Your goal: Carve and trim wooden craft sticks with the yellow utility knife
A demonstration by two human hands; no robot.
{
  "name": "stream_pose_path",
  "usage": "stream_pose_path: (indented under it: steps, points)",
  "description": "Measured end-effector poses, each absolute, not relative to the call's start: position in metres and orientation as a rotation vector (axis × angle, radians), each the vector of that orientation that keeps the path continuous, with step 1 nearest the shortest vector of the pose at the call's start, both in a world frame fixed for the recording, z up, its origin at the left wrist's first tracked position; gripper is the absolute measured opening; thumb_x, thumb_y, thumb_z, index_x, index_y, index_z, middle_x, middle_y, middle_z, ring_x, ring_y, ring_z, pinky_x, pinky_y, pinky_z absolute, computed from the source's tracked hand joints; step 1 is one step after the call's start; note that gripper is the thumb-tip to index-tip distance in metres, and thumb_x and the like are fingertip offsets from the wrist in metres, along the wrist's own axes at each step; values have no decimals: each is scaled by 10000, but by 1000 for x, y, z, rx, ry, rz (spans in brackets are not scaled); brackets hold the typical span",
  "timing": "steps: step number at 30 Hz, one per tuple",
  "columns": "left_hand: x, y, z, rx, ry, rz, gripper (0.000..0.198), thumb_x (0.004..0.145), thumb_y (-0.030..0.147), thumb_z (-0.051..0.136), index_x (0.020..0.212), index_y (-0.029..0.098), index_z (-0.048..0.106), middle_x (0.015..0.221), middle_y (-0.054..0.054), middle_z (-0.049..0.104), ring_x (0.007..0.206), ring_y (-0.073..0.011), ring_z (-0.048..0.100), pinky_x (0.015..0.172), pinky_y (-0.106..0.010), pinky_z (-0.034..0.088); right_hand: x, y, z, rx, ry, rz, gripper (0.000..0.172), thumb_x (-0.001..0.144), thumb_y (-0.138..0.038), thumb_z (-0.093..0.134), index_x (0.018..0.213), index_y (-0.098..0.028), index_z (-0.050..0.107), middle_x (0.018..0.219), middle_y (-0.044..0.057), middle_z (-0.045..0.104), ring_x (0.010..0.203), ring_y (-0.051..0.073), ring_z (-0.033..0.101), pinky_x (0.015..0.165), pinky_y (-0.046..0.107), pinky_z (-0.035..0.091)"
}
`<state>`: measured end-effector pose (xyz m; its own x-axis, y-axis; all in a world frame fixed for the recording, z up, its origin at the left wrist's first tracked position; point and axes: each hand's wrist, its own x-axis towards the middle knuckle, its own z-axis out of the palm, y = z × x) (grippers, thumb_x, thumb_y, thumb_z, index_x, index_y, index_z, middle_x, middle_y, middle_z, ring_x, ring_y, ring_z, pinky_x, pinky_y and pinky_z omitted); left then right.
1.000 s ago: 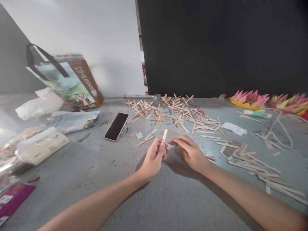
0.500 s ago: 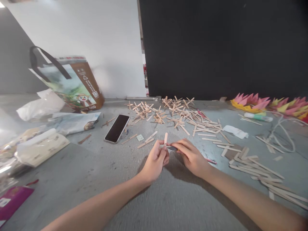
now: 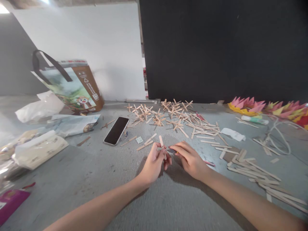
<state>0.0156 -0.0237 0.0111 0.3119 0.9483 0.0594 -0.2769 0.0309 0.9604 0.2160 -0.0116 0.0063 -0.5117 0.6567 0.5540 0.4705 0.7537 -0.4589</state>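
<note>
My left hand pinches a wooden craft stick upright between thumb and fingers, its rounded top poking up above them. My right hand is closed around a small knife; its dark blade points left and comes close to the stick. Whether the blade touches the wood I cannot tell. Most of the knife's handle is hidden by my fingers. Just beyond my left hand lie a few loose craft sticks and a small pale square packet. A pink pencil-like thing lies beside my right wrist.
A pile of crossed sticks spreads at the back, with more loose sticks at right. Left are a phone, a carrier bag and plastic packets. Pink and yellow paper crowns, a glue stick and a white cable lie far right.
The craft stick has tilted, its top leaning left, and more of its lower end shows. My left fingers have loosened slightly. The knife stays in my right hand.
</note>
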Motion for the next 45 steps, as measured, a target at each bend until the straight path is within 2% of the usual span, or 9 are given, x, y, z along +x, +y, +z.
stream_pose_path:
  steps: [3, 8, 14, 19, 24, 28, 34, 39, 45]
  points:
    - [15, -23, 10, 1175, 749, 1110, 315, 1007, 499, 549, 1021, 226, 391, 752, 20, 683, 501, -87, 551, 547, -238, 430, 216, -12, 6, -845, -2209, 319, 385, 1070, -143, 408, 1403, -260, 562, 1168, 123, 659, 1054, 260, 620, 909, 442, 562]
    - [14, -23, 13, 1176, 797, 1132, 314, 989, 395, 603, 1148, 223, 394, 760, 52, 665, 486, -105, 624, 561, -250, 452, 216, -12, 5, -833, -2199, 319, 383, 1075, -151, 417, 1418, -261, 547, 1171, 126, 655, 1056, 257, 620, 898, 435, 572]
    - [13, -24, 17, 1122, 786, 1137, 606, 968, 345, 640, 1461, 219, 312, 765, 32, 691, 601, -162, 705, 671, -306, 525, 216, -13, 6, -825, -2211, 300, 383, 1071, -130, 433, 1415, -259, 539, 1157, 119, 650, 1043, 250, 619, 891, 420, 562]
    - [14, -27, 22, 1095, 749, 1188, 846, 962, 320, 646, 1618, 241, 117, 753, 23, 705, 681, -166, 701, 767, -339, 540, 218, -18, 7, -723, -2275, 115, 469, 1051, -106, 462, 1500, -243, 464, 1177, 131, 662, 1028, 253, 638, 885, 412, 571]
    - [13, -28, 24, 1062, 753, 1193, 841, 925, 250, 651, 1612, 271, 165, 722, 52, 656, 666, -141, 660, 718, -289, 522, 217, -20, 7, -720, -2368, -4, 506, 1046, -127, 463, 1540, -236, 445, 1138, 133, 675, 973, 256, 661, 841, 414, 595]
    - [12, -25, 18, 1068, 737, 1203, 861, 919, 249, 664, 1598, 252, 135, 730, 47, 666, 629, -140, 669, 688, -286, 515, 216, -21, 6, -756, -2354, 20, 476, 1049, -156, 464, 1520, -220, 476, 1164, 145, 677, 1014, 267, 681, 857, 415, 613]
    - [14, -25, 16, 1136, 747, 1216, 800, 961, 286, 643, 1571, 227, 129, 741, 37, 685, 641, -146, 698, 731, -307, 539, 216, -19, 6, -785, -2344, -28, 466, 1057, -157, 448, 1519, -212, 468, 1200, 156, 689, 1051, 274, 704, 882, 425, 624]
    - [16, -25, 16, 1149, 786, 1220, 743, 964, 371, 662, 1520, 263, 181, 923, -24, 742, 620, -140, 702, 688, -312, 561, 211, -21, 19, -994, -2317, -59, 453, 1087, -183, 403, 1539, -200, 420, 1157, 152, 736, 924, 269, 765, 727, 382, 633]
    - [17, -24, 12, 1191, 838, 1217, 734, 955, 402, 670, 1520, 240, 231, 830, -2, 729, 640, -157, 717, 684, -295, 547, 199, -35, 43, -1174, -2229, 215, 317, 1096, -263, 420, 1349, -243, 609, 1010, 98, 784, 808, 234, 770, 658, 325, 585]
